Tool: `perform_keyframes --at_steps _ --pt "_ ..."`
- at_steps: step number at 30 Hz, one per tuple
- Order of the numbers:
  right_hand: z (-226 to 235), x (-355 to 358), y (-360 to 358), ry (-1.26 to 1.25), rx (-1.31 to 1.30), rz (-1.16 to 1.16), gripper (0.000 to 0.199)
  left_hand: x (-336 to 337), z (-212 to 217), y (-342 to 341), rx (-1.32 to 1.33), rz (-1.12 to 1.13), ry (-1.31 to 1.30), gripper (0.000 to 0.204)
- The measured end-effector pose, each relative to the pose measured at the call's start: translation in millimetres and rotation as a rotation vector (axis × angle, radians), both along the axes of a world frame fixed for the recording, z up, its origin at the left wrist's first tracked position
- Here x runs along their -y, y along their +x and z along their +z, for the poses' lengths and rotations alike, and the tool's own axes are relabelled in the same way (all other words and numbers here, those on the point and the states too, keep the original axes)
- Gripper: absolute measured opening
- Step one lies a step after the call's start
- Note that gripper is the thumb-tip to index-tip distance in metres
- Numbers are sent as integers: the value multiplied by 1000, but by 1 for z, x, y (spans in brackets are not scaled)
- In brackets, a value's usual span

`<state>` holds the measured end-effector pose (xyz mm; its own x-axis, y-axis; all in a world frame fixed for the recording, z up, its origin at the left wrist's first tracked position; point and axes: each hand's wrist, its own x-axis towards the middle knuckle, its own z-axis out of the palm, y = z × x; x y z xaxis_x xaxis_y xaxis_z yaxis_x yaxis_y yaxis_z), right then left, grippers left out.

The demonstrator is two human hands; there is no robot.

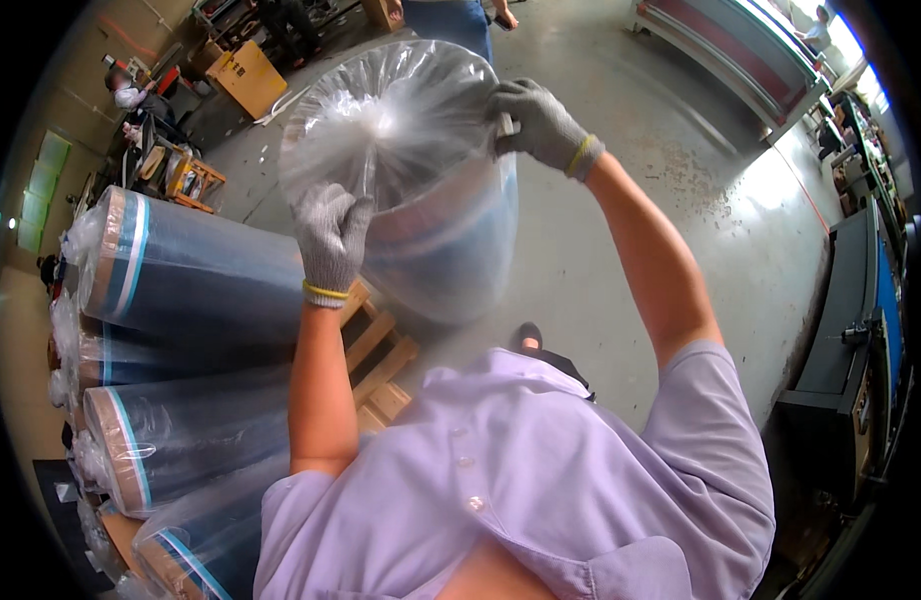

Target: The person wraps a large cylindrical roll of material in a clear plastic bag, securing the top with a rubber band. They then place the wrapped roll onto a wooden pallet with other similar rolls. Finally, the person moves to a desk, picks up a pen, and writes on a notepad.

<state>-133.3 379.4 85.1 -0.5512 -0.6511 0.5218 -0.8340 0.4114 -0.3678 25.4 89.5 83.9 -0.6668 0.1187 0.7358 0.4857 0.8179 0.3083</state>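
Two gloved hands are up at the top of an upright roll. The left hand (pixel 331 240) has its grey knit fingers (pixel 326 215) clenched round a gathered neck of the clear plastic bag (pixel 401 120), bunching the film into a twist near the middle of the roll's end. The right hand (pixel 541 125) pinches the film at the far rim, fingertips closed on a fold of it where the bag stretches over the edge.

The bag is thin, soft and glossy; I'd judge it slippery under knit gloves and easy to tear if tugged against the rim, so a bunched fistful holds better than a flat pinch. Underneath it stands the roll (pixel 446 250) itself, dark blue-grey material wound on a core, upright on the concrete floor (pixel 631 200) just in front of the person. It looks stiff and heavy, something to steady by the rim or hug round the body, never to lift by the plastic.

To the left, several wrapped rolls (pixel 191 270) of the same kind lie stacked on their sides, touching one another, over a wooden pallet (pixel 381 360). A cardboard box (pixel 246 75) sits well apart across the floor, and dark machinery (pixel 851 340) runs along the right wall.
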Motion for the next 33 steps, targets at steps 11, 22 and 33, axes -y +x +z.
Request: perform_keyframes --at_steps 11,22,33 --pt "-9 75 161 -169 -142 -195 30 118 -48 2 -19 36 298 20" --pt "-71 -1 80 -226 18 -389 72 -65 4 0 -163 184 -236 33" --pt "-92 -23 59 -202 304 -12 70 -137 6 6 107 574 -214 17"
